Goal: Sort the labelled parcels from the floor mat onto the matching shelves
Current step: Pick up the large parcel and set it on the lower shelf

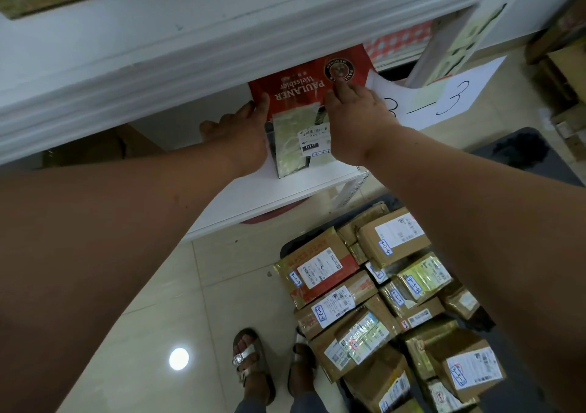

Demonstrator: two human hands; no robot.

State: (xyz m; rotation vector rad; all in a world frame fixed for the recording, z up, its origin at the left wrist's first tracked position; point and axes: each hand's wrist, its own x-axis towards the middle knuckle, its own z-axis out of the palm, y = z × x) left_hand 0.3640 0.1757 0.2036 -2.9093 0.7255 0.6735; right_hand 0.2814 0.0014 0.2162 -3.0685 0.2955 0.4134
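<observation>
Both my hands steady a red box on the white shelf left of the 3-3 sign: left hand cupping its side, right hand flat-fingered on top. Stiff card, seemingly heavy; best held at opposite sides.

the red box's far end is tucked out of sight under the upper shelf, the parcel labels are too small to read, and the parcel pile runs off the near edge, the right arm covering its right side.
</observation>
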